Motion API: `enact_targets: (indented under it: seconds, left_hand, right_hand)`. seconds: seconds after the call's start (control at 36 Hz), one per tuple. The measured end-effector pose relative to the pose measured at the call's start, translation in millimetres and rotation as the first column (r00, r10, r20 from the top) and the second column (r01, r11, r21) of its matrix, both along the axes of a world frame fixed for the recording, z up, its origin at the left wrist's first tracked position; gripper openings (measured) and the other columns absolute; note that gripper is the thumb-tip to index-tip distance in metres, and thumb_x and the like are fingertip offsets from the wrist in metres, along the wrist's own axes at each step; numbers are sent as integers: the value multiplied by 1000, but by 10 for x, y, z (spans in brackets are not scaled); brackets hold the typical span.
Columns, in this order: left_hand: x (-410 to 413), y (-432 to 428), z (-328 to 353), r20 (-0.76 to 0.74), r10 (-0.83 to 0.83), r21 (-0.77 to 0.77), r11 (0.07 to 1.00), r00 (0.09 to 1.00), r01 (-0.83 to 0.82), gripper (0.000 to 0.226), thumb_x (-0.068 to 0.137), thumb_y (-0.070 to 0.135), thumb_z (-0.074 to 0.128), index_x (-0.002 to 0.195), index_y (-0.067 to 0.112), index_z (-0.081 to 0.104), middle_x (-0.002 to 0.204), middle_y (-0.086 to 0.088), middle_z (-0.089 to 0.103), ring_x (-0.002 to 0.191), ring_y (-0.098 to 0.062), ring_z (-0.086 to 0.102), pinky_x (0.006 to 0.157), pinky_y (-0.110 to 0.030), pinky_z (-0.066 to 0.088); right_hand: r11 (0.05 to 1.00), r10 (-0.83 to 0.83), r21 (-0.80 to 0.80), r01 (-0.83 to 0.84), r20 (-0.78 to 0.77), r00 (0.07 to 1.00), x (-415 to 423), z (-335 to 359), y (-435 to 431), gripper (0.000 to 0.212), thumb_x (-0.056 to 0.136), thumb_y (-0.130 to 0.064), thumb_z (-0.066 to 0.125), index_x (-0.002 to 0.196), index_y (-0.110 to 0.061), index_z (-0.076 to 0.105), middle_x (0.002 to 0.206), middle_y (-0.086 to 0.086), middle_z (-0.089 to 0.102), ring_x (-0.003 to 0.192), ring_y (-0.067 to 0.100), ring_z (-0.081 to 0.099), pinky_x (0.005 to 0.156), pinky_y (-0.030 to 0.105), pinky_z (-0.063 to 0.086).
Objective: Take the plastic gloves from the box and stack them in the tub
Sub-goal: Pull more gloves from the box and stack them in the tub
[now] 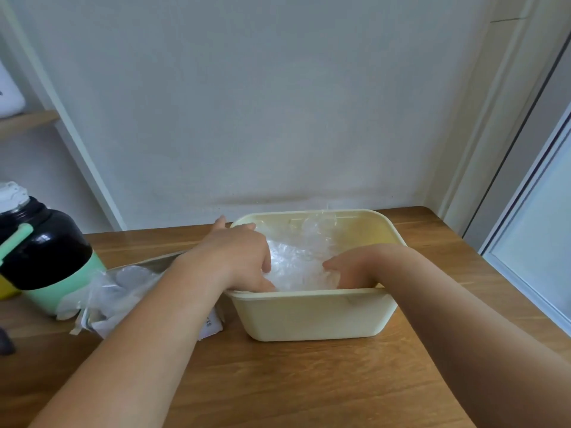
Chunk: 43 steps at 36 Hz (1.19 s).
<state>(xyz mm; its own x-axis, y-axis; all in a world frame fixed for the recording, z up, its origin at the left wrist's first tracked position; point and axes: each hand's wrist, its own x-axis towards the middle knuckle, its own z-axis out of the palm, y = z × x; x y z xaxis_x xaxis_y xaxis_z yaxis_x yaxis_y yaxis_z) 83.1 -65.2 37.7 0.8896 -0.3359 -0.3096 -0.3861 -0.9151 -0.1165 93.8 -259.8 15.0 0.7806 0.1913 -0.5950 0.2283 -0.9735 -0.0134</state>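
Plastic gloves (298, 261): clear, crinkled film heaped inside the tub (315, 316); no single long axis can be told, one wisp stands up at the far rim. Tub: pale yellow, rectangular, long side running left to right on the wooden table (278, 381). Left hand (238, 254) reaches over the left rim, fingers curled down onto the film; right hand (349, 270) is inside the near right corner, fingers pressed into the heap; whether either pinches film, cannot tell. Hands apart. More gloves spill from the box (129, 291) just left of the tub; its print is illegible. Black-and-green bottle (46, 251) at far left.
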Motion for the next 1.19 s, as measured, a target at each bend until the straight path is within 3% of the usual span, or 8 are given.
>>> enact_targets:
  seconds: [0.14,0.28,0.42,0.58,0.75,0.86,1.0,1.19]
  left_hand:
    - [-64,74,16,50,54,-212,976,997,-42,43,82,64,57,108,33,71,139,15,51,148,-10,10,117,-50,-4]
    - [-141,229,18,204,144,-561,828,968,-5,22,82,56,63,93,39,72,132,21,54,138,-5,30,116,-39,19]
    - [-206,415,2,351,283,-711,700,893,58,18,90,35,61,102,29,72,120,16,60,116,-6,51,100,-27,36]
    - [-319,798,-24,375,425,-698,715,824,-51,24,95,19,51,111,23,69,116,8,59,103,-9,52,82,-24,37]
    - [-490,1208,-87,176,419,-566,783,891,-257,27,94,33,54,117,27,66,115,8,63,98,-10,57,83,-29,48]
    - [-556,1319,-157,49,411,-439,828,910,-350,31,96,44,47,94,21,68,89,1,68,82,-16,62,73,-37,51]
    - [-558,1361,-147,77,384,-417,851,920,-320,24,98,19,43,96,22,67,92,2,65,84,-17,61,76,-38,53]
    - [-551,1408,-134,88,486,-745,612,869,-267,15,84,23,72,94,33,65,84,17,67,79,2,63,66,-17,49]
  right_hand:
    - [974,-75,226,31,189,979,-110,197,39,67,86,-47,61,145,-29,34,152,-8,30,138,17,31,109,31,25]
    - [935,-141,354,-17,416,898,-203,422,141,29,87,-43,61,111,-27,61,112,-9,56,92,10,49,68,20,36]
    - [811,-268,577,-96,512,816,-218,456,367,14,89,-23,55,99,-17,65,102,-4,64,95,16,59,76,26,44]
    - [690,-276,687,-229,542,794,-194,434,767,17,90,-18,53,102,-18,65,87,-12,59,79,8,54,60,5,37]
    - [599,-180,733,-321,514,839,-197,333,1340,20,90,-13,53,106,-13,66,90,-7,60,85,9,56,71,12,38]
    - [641,-79,686,-344,505,860,-188,196,1603,23,89,-11,52,107,-12,67,97,-5,63,90,10,56,75,16,40]
    - [747,117,525,-408,500,858,-170,115,1730,31,91,-14,45,114,-17,66,108,-1,65,89,12,52,73,22,38]
    - [785,192,494,-375,381,904,-204,175,1755,29,90,-31,47,107,-22,68,94,-4,63,85,15,55,71,30,44]
